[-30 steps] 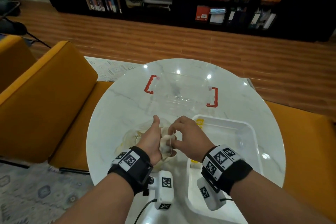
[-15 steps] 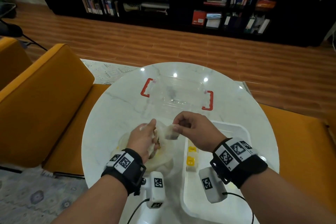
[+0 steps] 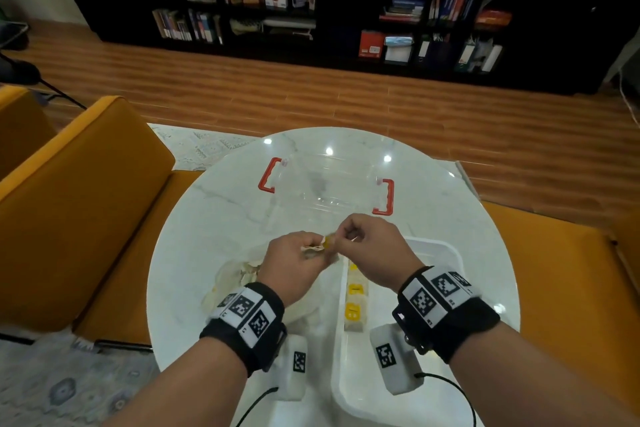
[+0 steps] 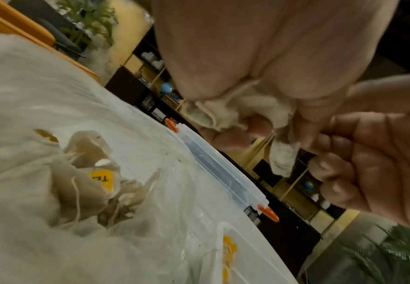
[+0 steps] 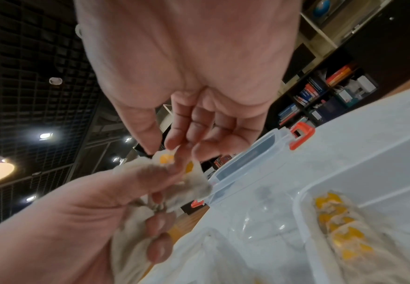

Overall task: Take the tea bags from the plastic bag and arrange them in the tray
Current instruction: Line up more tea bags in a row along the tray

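Tea bags (image 3: 354, 300) already lie in a row along the left side of the tray (image 3: 453, 255), while more remain in the plastic bag (image 4: 82, 184) on the counter (image 3: 214, 218). A bunch of crumpled bags (image 4: 225, 113) is gripped by the left hand (image 3: 294, 262) above the plastic bag; its yellow tag (image 5: 167, 159) is pinched by the right hand (image 3: 372, 248), presumably for separation. The task is judged partly done.

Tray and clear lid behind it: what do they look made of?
Tray: white, glossy, probably plastic; smooth rounded rim with soft reflections. Clear lid: transparent rigid plastic, apparently; marble table shows through, ceiling lights glint on it, red clips at both ends.
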`<state>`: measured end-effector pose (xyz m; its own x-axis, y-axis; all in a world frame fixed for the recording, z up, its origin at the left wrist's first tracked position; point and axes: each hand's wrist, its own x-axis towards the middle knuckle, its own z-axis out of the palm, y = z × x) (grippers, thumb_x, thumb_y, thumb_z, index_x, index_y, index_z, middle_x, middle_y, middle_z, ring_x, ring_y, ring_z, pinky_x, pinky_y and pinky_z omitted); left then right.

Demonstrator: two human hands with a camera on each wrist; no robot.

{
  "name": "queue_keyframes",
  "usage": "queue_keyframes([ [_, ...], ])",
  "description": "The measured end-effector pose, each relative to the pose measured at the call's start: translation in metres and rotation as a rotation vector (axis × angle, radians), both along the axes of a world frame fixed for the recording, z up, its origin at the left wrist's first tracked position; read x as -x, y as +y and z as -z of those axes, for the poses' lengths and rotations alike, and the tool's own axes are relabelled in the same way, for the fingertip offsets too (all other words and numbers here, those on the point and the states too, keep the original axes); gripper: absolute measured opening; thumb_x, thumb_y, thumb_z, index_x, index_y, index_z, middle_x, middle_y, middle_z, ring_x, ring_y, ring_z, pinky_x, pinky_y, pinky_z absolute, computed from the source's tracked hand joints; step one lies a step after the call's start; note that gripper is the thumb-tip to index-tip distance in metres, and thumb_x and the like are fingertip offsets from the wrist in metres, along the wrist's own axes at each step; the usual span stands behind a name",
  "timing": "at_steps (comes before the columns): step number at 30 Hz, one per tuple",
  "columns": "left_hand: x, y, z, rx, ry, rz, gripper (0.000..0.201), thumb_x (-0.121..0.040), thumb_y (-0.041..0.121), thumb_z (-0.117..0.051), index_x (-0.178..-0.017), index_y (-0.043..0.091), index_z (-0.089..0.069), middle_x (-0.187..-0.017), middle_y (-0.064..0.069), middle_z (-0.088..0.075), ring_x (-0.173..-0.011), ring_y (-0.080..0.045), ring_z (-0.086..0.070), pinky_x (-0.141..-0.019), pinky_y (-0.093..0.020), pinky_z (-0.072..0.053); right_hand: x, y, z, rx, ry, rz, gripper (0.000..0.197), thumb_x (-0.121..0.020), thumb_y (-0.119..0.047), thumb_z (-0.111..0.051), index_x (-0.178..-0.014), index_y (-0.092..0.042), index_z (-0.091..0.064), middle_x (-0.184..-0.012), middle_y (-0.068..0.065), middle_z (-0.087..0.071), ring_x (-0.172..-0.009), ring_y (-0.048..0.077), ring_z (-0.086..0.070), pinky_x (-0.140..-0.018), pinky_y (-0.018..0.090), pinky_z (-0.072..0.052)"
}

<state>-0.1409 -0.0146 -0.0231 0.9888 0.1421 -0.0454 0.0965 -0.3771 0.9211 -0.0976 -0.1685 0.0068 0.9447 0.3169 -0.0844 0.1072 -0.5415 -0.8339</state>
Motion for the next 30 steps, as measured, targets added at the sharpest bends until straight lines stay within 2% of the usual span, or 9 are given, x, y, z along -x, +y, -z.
queue_keyframes([
  [2,-0.001,0.001,-0.006,0.05,0.055,0.037,0.01,-0.084,0.026,-0.074,-0.08,0.017,-0.076,-0.058,0.011,-0.065,-0.048,0.002,-0.055,-0.054,-0.019,-0.042,-0.002,-0.007,-0.003,0.004,-0.055,0.011,0.008,-0.08,-0.023,-0.069,-0.084,-0.025,-0.062,-0.082,-0.011,-0.062,-0.057,0.007,-0.05,-0.055,0.009,-0.041],
  [5,-0.003,0.003,-0.01,0.107,0.092,0.081,0.013,-0.084,0.025,-0.074,-0.084,0.012,-0.075,-0.056,0.011,-0.065,-0.046,0.004,-0.053,-0.05,-0.012,-0.04,-0.003,-0.013,-0.006,0.101,-0.089,-0.124,0.011,-0.084,-0.024,-0.067,-0.092,-0.03,-0.063,-0.089,-0.013,-0.061,-0.061,0.0,-0.049,-0.061,0.009,-0.039],
  [9,-0.003,0.0,0.001,0.027,0.158,0.161,0.016,-0.072,0.041,-0.082,-0.078,0.027,-0.077,-0.069,0.002,-0.071,-0.057,-0.004,-0.055,-0.06,-0.024,-0.044,-0.003,-0.018,-0.007,0.186,-0.089,-0.198,0.005,-0.088,-0.024,-0.065,-0.085,-0.026,-0.066,-0.079,-0.018,-0.06,-0.07,-0.013,-0.05,-0.063,0.005,-0.035],
  [15,0.003,-0.015,0.033,0.008,0.33,0.097,0.039,-0.055,0.065,-0.072,-0.069,0.029,-0.069,-0.049,0.01,-0.055,-0.051,-0.013,-0.053,-0.058,-0.031,-0.047,0.006,-0.046,0.013,0.356,0.07,-0.245,0.017,-0.087,-0.037,-0.065,-0.085,-0.02,-0.065,-0.087,-0.005,-0.065,-0.074,0.006,-0.054,-0.066,0.016,-0.041],
  [18,0.005,-0.023,0.052,-0.181,0.414,0.128,0.041,-0.063,0.062,-0.063,-0.068,0.022,-0.068,-0.064,0.002,-0.065,-0.069,-0.021,-0.063,-0.069,-0.035,-0.053,0.013,-0.053,0.036,0.494,0.166,-0.305,0.01,-0.088,-0.033,-0.063,-0.084,-0.025,-0.06,-0.087,-0.008,-0.061,-0.082,0.012,-0.055,-0.067,0.019,-0.04],
  [20,0.007,-0.028,0.06,-0.355,0.44,0.166,0.042,-0.078,0.052,-0.062,-0.074,0.011,-0.069,-0.077,-0.007,-0.069,-0.078,-0.024,-0.065,-0.067,-0.03,-0.049,0.018,-0.055,0.052,0.545,0.215,-0.334,0.007,-0.089,-0.031,-0.061,-0.083,-0.028,-0.058,-0.081,-0.013,-0.054,-0.081,0.01,-0.053,-0.061,0.015,-0.036],
  [24,0.008,-0.032,0.069,-0.494,0.459,0.163,0.035,-0.087,0.04,-0.059,-0.062,0.016,-0.053,-0.067,0.0,-0.057,-0.071,-0.02,-0.055,-0.056,-0.026,-0.032,0.025,-0.049,0.08,0.595,0.322,-0.408,0.01,-0.091,-0.03,-0.061,-0.097,-0.023,-0.064,-0.088,-0.01,-0.054,-0.081,0.01,-0.052,-0.067,0.018,-0.038],
  [27,0.009,-0.034,0.073,-0.565,0.459,0.163,0.029,-0.087,0.041,-0.058,-0.072,0.016,-0.059,-0.069,0.003,-0.056,-0.071,-0.017,-0.052,-0.059,-0.024,-0.034,0.025,-0.04,0.1,0.6,0.329,-0.337,0.003,-0.091,-0.025,-0.06,-0.088,-0.025,-0.059,-0.09,-0.007,-0.057,-0.079,0.012,-0.056,-0.067,0.021,-0.041],
  [30,0.011,-0.034,0.077,-0.58,0.452,0.184,0.031,-0.088,0.041,-0.058,-0.079,0.012,-0.066,-0.075,-0.001,-0.061,-0.073,-0.018,-0.056,-0.061,-0.024,-0.036,0.022,-0.037,0.116,0.583,0.334,-0.195,0.016,-0.09,-0.015,-0.056,-0.078,-0.027,-0.055,-0.088,-0.002,-0.064,-0.083,0.018,-0.065,-0.07,0.025,-0.051],
])
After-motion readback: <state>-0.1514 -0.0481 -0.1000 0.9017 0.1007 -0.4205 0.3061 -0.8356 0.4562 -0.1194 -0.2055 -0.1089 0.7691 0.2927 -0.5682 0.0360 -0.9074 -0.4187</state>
